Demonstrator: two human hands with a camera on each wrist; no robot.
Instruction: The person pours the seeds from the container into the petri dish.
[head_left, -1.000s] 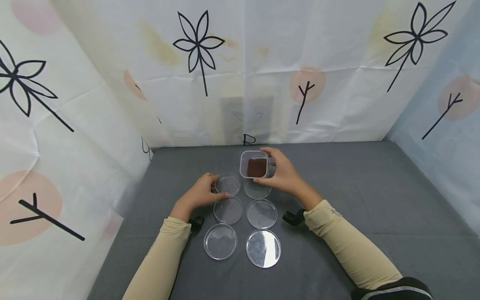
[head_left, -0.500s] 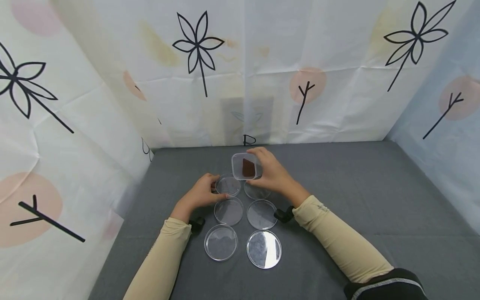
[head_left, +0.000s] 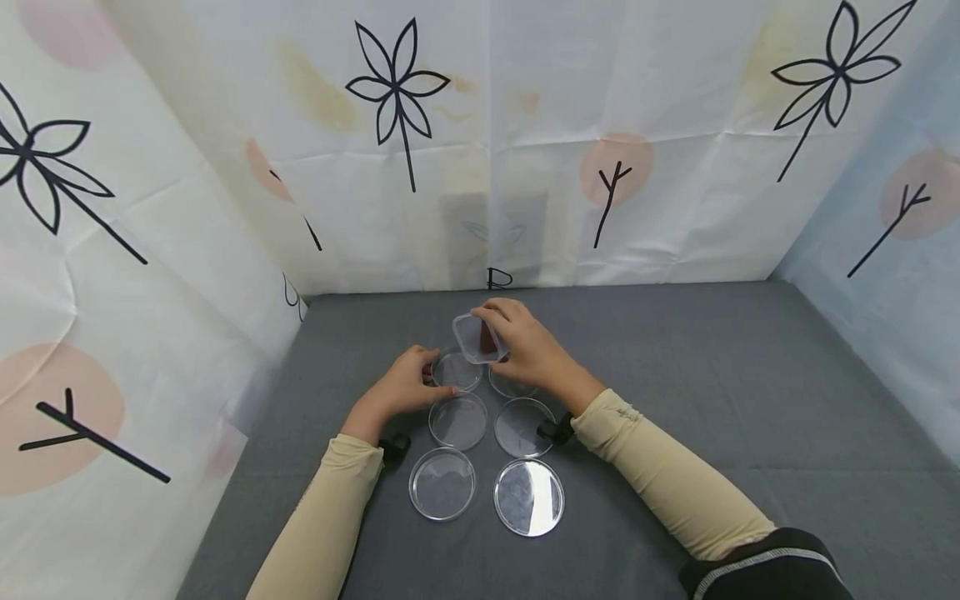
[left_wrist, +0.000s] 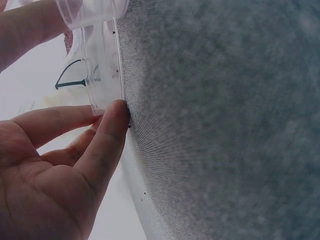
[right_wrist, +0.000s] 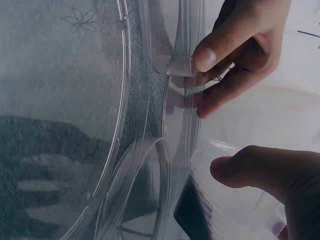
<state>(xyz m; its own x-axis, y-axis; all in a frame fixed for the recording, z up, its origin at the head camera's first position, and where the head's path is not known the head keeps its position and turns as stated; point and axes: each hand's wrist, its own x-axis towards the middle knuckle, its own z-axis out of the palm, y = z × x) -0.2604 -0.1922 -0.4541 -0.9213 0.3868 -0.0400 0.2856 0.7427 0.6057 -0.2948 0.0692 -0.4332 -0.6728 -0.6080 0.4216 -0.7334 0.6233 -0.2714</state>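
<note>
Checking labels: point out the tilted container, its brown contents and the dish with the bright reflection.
Container [head_left: 470, 339], head view, clear wall.
Brown contents [head_left: 488, 340], head view, visible middle.
Dish [head_left: 528, 497], head view, flat middle.

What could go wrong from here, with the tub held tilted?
The tub, tilted at the far left dish, might drop its brown contents outside the rim. The left hand pinches this dish by its edge, so a slip could shift it. In the head view, the black device near the right hand overlaps the middle right dish and might knock it.
</note>
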